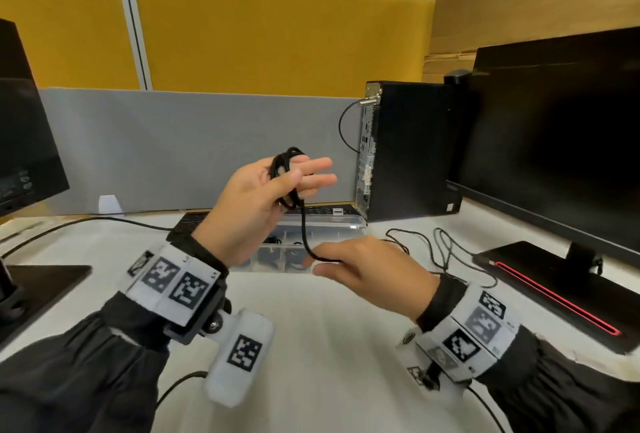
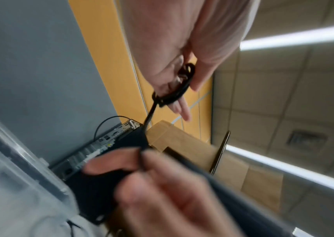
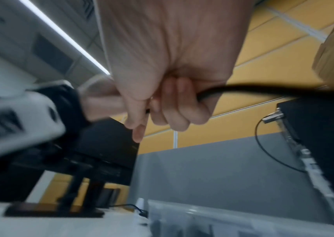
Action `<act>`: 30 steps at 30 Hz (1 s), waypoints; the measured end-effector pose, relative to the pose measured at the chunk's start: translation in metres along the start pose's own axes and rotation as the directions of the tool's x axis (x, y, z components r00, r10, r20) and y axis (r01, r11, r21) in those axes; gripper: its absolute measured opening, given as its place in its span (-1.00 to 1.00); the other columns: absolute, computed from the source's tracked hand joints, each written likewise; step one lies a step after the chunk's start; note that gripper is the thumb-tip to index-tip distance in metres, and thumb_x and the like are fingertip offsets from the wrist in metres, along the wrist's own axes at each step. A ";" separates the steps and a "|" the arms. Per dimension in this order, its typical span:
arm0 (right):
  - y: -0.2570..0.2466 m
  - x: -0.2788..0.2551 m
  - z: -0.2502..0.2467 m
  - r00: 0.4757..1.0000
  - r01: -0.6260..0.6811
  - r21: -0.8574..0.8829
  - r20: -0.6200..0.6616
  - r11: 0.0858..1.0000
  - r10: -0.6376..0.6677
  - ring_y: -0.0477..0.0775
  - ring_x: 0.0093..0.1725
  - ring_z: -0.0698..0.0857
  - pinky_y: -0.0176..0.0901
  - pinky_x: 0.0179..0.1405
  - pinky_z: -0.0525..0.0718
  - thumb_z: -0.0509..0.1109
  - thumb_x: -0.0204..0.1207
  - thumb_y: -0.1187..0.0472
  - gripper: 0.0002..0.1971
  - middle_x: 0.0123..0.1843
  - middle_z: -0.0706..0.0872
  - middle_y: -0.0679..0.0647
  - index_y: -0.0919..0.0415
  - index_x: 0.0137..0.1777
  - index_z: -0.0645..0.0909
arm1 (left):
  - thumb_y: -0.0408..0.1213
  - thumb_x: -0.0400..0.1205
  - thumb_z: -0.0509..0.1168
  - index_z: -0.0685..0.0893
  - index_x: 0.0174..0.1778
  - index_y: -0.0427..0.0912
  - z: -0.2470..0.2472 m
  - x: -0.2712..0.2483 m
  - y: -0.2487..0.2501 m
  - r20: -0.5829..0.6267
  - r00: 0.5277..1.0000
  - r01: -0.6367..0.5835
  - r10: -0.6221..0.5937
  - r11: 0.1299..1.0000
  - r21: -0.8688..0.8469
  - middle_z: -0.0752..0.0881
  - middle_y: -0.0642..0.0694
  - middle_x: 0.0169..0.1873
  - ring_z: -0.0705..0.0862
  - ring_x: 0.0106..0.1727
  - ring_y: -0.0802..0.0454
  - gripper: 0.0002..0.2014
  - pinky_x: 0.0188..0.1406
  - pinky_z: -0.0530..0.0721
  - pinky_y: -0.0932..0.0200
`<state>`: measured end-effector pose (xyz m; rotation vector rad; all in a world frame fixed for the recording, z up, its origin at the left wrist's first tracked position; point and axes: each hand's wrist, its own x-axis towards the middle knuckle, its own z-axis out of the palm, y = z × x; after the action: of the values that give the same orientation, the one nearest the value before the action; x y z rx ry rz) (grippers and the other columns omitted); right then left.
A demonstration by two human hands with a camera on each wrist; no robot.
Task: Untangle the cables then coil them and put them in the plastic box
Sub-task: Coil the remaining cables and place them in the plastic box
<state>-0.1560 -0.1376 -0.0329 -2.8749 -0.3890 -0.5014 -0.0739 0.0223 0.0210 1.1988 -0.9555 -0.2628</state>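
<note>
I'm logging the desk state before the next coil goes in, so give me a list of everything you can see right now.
Black cable: one, black, coiled round the left fingers, tail running down to the right hand.
Plastic box: one, clear, on the desk behind the hands, dark items already in its compartments.
Thin cable: one, black, loose on the desk right of the box.
Computer tower: one, black, upright behind the box.
Monitors: two, black, one at right, one at left.
Desk: one, white.
Partition: grey below, yellow above.
Left hand: raised, thumb pressing the coil.
Right hand: lower, pinching the tail.
</note>
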 end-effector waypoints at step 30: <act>0.027 0.005 -0.027 0.979 -0.050 0.490 -0.149 0.870 0.140 -0.52 -0.01 0.59 -0.55 0.03 0.50 0.03 0.72 0.15 -0.73 -0.09 0.64 -0.51 -0.13 0.27 0.49 | -0.20 0.62 0.10 0.52 -0.26 -0.32 0.020 -0.002 -0.006 0.179 0.977 0.137 -0.118 0.986 -0.096 0.41 0.08 -0.75 0.24 -0.69 0.17 -0.73 -0.48 0.47 0.34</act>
<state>-0.1517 -0.1687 -0.0098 -2.3279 -0.2894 -0.5498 -0.0888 0.0079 0.0158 1.1527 -1.0028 -0.5218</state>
